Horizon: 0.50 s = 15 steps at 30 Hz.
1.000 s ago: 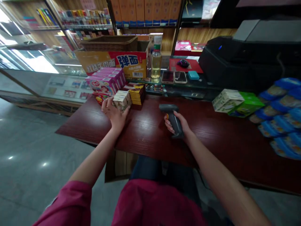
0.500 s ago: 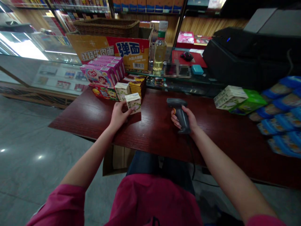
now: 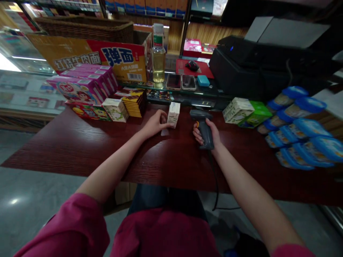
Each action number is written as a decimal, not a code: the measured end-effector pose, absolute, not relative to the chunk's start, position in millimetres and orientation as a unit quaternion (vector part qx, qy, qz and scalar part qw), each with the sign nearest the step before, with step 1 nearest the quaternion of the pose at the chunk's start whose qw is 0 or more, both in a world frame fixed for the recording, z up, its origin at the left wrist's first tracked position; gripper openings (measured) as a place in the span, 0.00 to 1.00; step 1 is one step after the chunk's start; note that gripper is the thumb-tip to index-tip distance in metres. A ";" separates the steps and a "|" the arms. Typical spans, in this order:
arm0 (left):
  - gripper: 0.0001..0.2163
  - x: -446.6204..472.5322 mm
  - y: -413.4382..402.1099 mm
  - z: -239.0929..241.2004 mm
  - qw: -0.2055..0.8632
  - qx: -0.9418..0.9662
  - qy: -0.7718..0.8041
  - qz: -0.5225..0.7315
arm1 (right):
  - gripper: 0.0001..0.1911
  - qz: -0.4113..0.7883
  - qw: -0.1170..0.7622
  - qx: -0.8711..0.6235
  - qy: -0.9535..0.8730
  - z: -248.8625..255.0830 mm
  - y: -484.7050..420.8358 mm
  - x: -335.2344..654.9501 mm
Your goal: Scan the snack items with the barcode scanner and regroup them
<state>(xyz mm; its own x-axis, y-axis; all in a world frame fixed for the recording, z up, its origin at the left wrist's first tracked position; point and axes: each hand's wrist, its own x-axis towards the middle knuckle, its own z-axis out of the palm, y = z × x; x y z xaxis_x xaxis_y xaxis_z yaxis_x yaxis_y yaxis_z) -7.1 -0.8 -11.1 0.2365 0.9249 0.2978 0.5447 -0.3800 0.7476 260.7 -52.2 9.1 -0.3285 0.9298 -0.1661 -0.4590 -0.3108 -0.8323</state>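
My left hand grips a small white carton that stands upright on the dark wooden counter. Just to its right, my right hand is wrapped round the handle of a grey barcode scanner, whose head points away from me beside the carton. A second carton of the same kind lies at the left next to a stack of brown and yellow packs.
Pink boxes and a printed cardboard case stand at the back left. An oil bottle, phones and a black till are behind. Green and white boxes and blue packets fill the right side.
My left hand took one small carton from the pile at the left and slid it right, up to the scanner. My right hand kept its hold on the scanner.
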 end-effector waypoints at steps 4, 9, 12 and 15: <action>0.32 -7.5 14.7 -9.7 0.273 0.766 0.449 0.371 | 0.24 0.740 0.460 -0.331 -0.361 5.4 -53.8 266.0; 0.34 13.0 29.2 -13.7 0.402 0.730 0.384 0.398 | 0.24 0.724 0.483 -0.338 -0.358 5.8 -55.0 270.1; 0.28 22.6 43.7 -18.3 0.466 0.642 0.407 0.453 | 0.24 0.717 0.488 -0.345 -0.358 7.0 -55.0 268.3; 0.27 26.5 55.7 -21.9 0.480 0.581 0.438 0.490 | 0.23 0.717 0.479 -0.355 -0.361 5.4 -55.0 263.0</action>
